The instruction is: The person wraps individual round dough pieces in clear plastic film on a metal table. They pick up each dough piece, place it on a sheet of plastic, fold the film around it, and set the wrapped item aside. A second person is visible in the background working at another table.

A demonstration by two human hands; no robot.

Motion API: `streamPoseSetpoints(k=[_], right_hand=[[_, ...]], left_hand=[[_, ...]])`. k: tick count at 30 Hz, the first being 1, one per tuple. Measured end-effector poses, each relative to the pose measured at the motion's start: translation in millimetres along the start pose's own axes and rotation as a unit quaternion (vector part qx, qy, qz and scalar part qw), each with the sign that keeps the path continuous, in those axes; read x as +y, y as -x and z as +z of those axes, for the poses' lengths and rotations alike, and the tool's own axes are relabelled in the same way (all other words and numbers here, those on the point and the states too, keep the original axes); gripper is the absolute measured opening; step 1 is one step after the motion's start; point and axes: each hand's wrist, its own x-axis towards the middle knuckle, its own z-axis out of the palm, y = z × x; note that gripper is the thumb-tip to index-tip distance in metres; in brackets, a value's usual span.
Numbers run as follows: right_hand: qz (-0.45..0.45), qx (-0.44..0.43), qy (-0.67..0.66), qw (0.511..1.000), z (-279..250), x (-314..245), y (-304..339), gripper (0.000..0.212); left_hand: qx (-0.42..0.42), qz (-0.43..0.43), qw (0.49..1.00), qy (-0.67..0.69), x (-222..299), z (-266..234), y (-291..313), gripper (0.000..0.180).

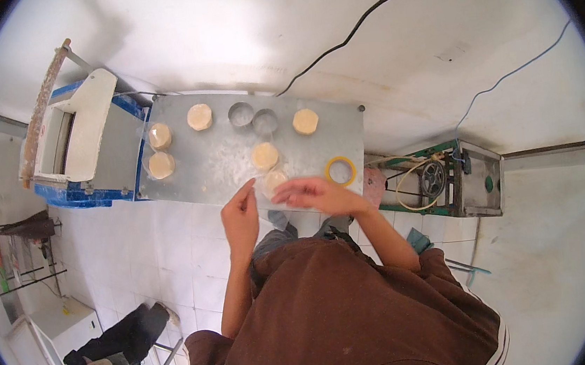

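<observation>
Near the front edge of the metal table (193, 171), my left hand (240, 212) has its thumb and fingertips pinched together; whatever lies between them is too small to make out. My right hand (315, 196) reaches in from the right, fingers stretched out over a pale round dough disc (275, 180) and partly hiding it. Just beyond sits another round dough piece (265, 156). Two metal ring cutters (241, 114) stand side by side farther back. Other dough pieces lie at the back left (199, 117), back right (305, 121) and left edge (162, 165).
A yellow roll of tape (340, 171) lies at the table's right front. On the left stands a blue and white dough-rolling machine (91, 142). A green-framed machine with a wheel (433, 179) is at the right. Another person (105, 355) is at the lower left.
</observation>
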Motion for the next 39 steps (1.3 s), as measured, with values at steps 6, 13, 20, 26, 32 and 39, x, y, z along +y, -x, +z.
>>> streamPoseSetpoints(k=[6,13,20,26,32,39], right_hand=[[0.092,0.274,0.258,0.922,-136.0,33.5,-59.7,0.042],[0.393,0.131,0.58,0.702,-187.0,75.2,-73.1,0.101],[0.474,0.081,0.634,0.605,-105.6,90.7,-7.1,0.117],[0.371,0.261,0.608,0.651,-166.1,109.2,19.1,0.099],[0.389,0.308,0.633,0.594,-195.7,105.7,9.0,0.104],[0.336,0.234,0.633,0.657,-179.8,84.8,-12.9,0.113]], left_hand=[[0.068,-0.024,0.997,-0.041,-17.7,-40.4,5.3,0.027],[0.156,-0.073,0.984,-0.044,-43.2,-74.8,34.4,0.027],[0.186,-0.087,0.978,-0.046,-73.9,-86.3,41.6,0.025],[0.201,-0.023,0.978,-0.054,-71.1,-87.5,27.7,0.025],[0.188,-0.049,0.98,-0.039,-60.0,-85.4,21.8,0.026],[0.197,-0.047,0.978,-0.041,-72.2,-82.6,36.6,0.025]])
